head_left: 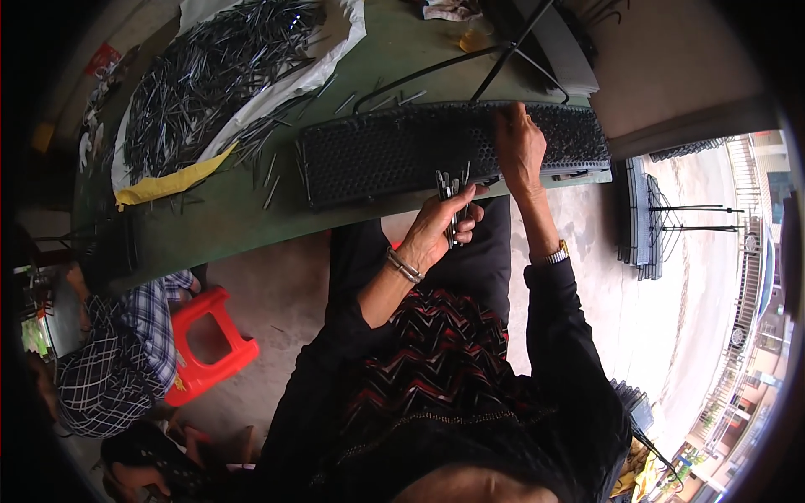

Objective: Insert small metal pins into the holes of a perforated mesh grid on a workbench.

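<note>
A long black rack full of small round holes lies along the near edge of the green table. In front of it, my left hand is closed around a bundle of slim metal rods, dark and silvery, their ends sticking out above and below the fist. My right hand is over the right half of the rack, fingers bent together and pointing down at the holes. Whatever those fingers pinch is too small or hidden to make out. To the left, a white sack lies spread open under a large heap of similar rods.
Loose rods are scattered on the green tabletop between sack and rack. Bent black bars rise behind the rack. A red plastic stool stands at left beside a person in checked clothing. More racks stand outside at right.
</note>
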The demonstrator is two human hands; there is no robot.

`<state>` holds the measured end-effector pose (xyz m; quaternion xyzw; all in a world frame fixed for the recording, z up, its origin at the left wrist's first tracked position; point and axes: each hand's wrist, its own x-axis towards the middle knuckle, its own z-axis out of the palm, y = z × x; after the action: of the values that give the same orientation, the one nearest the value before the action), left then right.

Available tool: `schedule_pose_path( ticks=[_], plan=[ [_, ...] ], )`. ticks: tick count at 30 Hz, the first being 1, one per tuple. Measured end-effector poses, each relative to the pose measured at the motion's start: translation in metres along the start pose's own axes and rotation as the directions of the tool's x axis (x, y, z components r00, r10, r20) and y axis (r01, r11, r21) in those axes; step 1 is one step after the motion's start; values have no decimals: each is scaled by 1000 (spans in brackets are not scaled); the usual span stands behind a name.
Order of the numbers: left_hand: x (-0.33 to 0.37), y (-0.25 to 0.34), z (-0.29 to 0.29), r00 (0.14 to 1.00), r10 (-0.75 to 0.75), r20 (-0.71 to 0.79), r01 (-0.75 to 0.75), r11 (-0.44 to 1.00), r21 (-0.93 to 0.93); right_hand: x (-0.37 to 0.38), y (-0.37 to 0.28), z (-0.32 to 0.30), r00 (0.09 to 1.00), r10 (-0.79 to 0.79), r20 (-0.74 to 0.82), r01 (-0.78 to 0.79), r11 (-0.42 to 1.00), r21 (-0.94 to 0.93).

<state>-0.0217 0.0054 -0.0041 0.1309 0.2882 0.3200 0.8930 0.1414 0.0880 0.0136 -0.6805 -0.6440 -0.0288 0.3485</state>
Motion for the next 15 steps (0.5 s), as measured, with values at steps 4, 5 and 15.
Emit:
schedule_pose_path(
  ticks=[4,5,15],
  plan=[
    [-4,3,1,1000,4,15,-4,1000,23,0,2,-3,1000,-22,-13,22,999,38],
    [-4,3,2,1000,10,19,-10,1000,18,2,3,-3,1000,-28,7,28,999,43],
    [-8,5,8,999,33,3,-33,994,101,-4,4,-2,981,-156,117,167,982,-92]
  ],
)
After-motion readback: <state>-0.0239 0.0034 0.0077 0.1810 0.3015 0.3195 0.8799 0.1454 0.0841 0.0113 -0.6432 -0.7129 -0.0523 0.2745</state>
